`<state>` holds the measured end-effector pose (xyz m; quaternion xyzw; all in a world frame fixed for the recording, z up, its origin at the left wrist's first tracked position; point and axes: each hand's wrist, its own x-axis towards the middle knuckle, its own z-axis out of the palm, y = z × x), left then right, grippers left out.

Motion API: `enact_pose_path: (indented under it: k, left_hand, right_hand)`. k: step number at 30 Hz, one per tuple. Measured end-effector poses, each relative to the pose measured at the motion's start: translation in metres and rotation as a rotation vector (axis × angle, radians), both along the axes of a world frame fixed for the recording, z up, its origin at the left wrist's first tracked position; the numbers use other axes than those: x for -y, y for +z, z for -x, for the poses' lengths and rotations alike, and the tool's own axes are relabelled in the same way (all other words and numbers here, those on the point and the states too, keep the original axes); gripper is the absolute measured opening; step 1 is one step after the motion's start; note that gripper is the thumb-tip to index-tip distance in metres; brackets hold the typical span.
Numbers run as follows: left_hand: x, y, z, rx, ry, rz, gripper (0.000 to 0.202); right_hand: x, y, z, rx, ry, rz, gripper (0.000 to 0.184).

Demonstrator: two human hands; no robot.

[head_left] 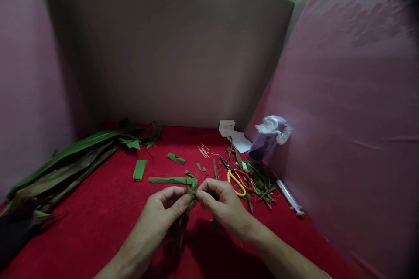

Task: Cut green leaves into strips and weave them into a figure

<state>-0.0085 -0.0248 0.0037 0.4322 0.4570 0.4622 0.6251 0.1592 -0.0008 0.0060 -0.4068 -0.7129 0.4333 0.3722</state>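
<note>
So the thing being worked on is a small leaf bundle (185, 217), just below the middle of the frame, with loose ends dangling down. The left hand (168, 209) has it nipped between thumb and fingers, and the right hand (225, 205) is pinched onto its right edge. My guess is the left keeps the folds from springing open while the right does the fiddly bit.

Just above it there's a long green strip (170, 180), with a squarish leaf piece (140, 170) to its left. Scissors (240, 178) lie right of center, slightly open, probably parked there for easy reach. Toothpicks (204, 151) are scattered higher up, leaf scraps (262, 183) are heaped to the right, and long leaves (75, 152) lie along the left, likely to spare the middle of the red worktop (98, 226).

Hard to make out: the fingers cover most of the bundle's top, so I can't tell what the right one is pinching exactly. The dangling ends fade into shadow, and the dark thing (15, 237) lower left is cut off.
</note>
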Motion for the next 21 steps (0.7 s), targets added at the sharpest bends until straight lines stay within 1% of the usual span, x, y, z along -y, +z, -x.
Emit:
enact_pose_path:
  k: [4,10,12,15,21]
  left_hand:
    - [0.0017,0.0027,-0.0002,-0.036,-0.017,0.058,0.034]
    - [0.0028,-0.0014,0.0013,-0.046,-0.015,0.083,0.031]
    - [0.0032,-0.0023,0.0014,-0.045,-0.022,0.096,0.032]
    - [0.0034,-0.0025,0.0013,-0.051,-0.012,0.1,0.034]
    - [0.0009,-0.0056,0.0019,-0.048,0.003,0.105,0.034]
  right_hand:
    - [0.0016,-0.0006,0.0005,0.009,-0.003,-0.018,0.021]
    - [-0.0013,0.0006,0.0002,-0.058,0.038,0.108,0.037]
    - [-0.0029,0.001,-0.0001,-0.079,0.038,0.115,0.039]
    - [-0.0035,0.0016,0.0002,-0.083,0.034,0.107,0.037]
    - [-0.0014,0.0037,0.0027,-0.066,0.033,0.157,0.028]
